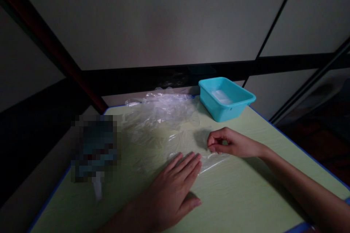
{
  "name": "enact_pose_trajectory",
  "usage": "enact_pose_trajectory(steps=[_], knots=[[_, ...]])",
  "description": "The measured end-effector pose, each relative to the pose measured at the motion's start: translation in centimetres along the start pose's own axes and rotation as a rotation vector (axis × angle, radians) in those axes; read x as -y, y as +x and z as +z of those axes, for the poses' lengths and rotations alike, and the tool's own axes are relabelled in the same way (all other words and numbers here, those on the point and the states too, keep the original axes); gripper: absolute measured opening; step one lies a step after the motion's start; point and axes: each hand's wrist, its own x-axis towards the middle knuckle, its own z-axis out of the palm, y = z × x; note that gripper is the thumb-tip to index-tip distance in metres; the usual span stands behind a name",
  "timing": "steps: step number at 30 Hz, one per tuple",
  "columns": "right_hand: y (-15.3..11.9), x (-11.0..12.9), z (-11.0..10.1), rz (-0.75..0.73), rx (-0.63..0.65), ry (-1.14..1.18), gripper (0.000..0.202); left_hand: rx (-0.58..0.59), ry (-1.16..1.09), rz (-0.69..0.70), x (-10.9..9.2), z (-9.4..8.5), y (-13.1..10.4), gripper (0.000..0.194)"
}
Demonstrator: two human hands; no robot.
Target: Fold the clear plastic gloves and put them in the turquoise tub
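Note:
A thin clear plastic piece point(212, 163) lies spread on the tabletop, one straight edge catching the light; whether it is a bag or a glove I cannot tell. My left hand point(175, 189) rests palm down over its near side, fingers stretched out and thumb apart. Just to the right, my right hand point(225, 142) pinches the plastic near its right end between thumb and forefinger, with the other fingers curled. Beyond both hands, a crumpled heap of similar clear plastic point(164, 109) reaches toward the table's back edge.
A turquoise plastic basin point(228, 111) stands at the back right corner, with some flat clear plastic point(221, 97) inside. A blurred-out object point(95, 149) sits at the left edge. The pale green table point(235, 196) has a blue rim and meets cabinet panels point(169, 25) behind.

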Motion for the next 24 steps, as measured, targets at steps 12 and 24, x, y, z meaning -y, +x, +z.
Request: enact_pose_trajectory(steps=[12,24], knots=[[-0.2,-0.8,-0.9,-0.01,-0.065,-0.004,0.014,0.032,-0.016,0.024,-0.3,-0.1,-0.1,0.071],[0.0,-0.8,-0.4,0.036,0.071,0.159,0.016,0.059,0.003,0.022,-0.6,-0.4,0.1,0.071]])
